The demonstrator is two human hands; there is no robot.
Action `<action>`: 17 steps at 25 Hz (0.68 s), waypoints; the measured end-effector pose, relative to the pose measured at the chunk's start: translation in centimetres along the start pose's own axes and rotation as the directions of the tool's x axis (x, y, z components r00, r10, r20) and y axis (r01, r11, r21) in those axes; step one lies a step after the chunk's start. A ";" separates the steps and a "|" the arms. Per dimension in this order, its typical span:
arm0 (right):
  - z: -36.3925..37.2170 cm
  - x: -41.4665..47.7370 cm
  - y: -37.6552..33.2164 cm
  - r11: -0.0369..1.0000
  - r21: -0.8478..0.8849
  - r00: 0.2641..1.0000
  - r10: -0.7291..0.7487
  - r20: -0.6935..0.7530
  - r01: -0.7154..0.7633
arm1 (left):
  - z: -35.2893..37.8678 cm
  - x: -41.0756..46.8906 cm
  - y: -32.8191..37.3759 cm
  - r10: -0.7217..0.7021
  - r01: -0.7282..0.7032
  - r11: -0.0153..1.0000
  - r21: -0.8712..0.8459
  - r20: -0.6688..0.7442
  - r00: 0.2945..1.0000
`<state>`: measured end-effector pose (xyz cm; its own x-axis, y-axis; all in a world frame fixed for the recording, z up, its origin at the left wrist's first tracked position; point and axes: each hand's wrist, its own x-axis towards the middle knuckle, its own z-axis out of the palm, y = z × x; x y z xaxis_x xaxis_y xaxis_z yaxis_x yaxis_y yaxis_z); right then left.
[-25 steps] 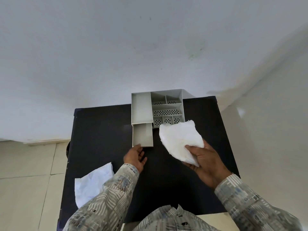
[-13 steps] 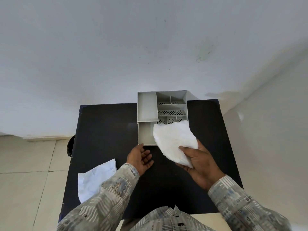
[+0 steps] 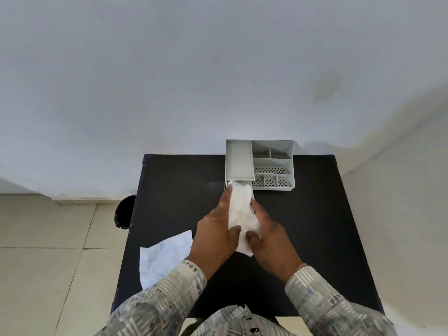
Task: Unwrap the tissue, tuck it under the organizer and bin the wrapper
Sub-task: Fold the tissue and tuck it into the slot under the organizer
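Nearest the camera, two patterned sleeves (image 3: 169, 294) reach forward over the black table (image 3: 303, 238). Toward the table's near left edge lies the crumpled white wrapper (image 3: 162, 258), partly overhanging it and clear of both hands. Nearer the table's middle, the left hand (image 3: 215, 231) and right hand (image 3: 271, 236) press in from either side on the white tissue (image 3: 240, 212), fingers partly curled around it, thumbs resting on its near end. The tissue is bunched into a long narrow shape that runs away from the person; its far end touches the grey organizer (image 3: 259, 163), at the open slot below the left compartment. The organizer sits at the table's far edge, against the wall (image 3: 218, 69). Left of the table, on the tiled floor (image 3: 48, 238), a dark bin (image 3: 124, 212) shows partly behind the edge
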<state>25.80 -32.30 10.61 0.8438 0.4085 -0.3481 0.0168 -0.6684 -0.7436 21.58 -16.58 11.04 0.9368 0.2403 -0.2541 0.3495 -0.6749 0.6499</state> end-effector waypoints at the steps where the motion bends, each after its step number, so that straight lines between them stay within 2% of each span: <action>1: 0.4 -0.1 -0.3 0.999 -0.019 0.999 -0.032 -0.025 0.032 | -0.2 -0.2 -0.4 0.080 -0.078 0.995 0.069 -0.035 0.996; 3: 1.3 0.0 -0.5 0.993 -0.061 0.993 -0.102 -0.052 0.099 | -0.3 -0.1 -1.1 0.154 -0.149 0.962 0.228 -0.006 0.988; 5: 2.0 0.3 0.3 0.980 -0.145 0.985 -0.152 -0.080 0.139 | 0.1 0.2 -1.5 0.138 -0.160 0.936 0.312 0.090 0.986; 8: 2.5 1.2 1.7 0.953 -0.300 0.994 -0.079 -0.070 0.054 | 1.1 1.1 -1.9 0.068 -0.118 0.954 0.277 0.183 0.981; 10: 2.3 2.1 2.6 0.940 -0.342 0.998 -0.009 -0.057 -0.011 | 1.6 2.3 -2.0 0.042 -0.099 0.962 0.255 0.222 0.974; 14: 1.0 4.8 3.8 0.897 -0.441 0.999 -0.015 0.037 0.030 | 3.0 5.2 -1.3 0.018 -0.097 0.944 0.315 0.243 0.970; 17: 0.1 7.8 4.7 0.894 -0.444 0.995 -0.027 0.100 0.069 | 4.0 7.4 -1.0 -0.042 -0.046 0.937 0.347 0.241 0.970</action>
<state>32.42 -32.20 4.31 0.7852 0.4866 -0.3830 0.3112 -0.8448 -0.4352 28.14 -16.94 5.67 0.8901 0.0933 -0.4462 0.2793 -0.8853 0.3719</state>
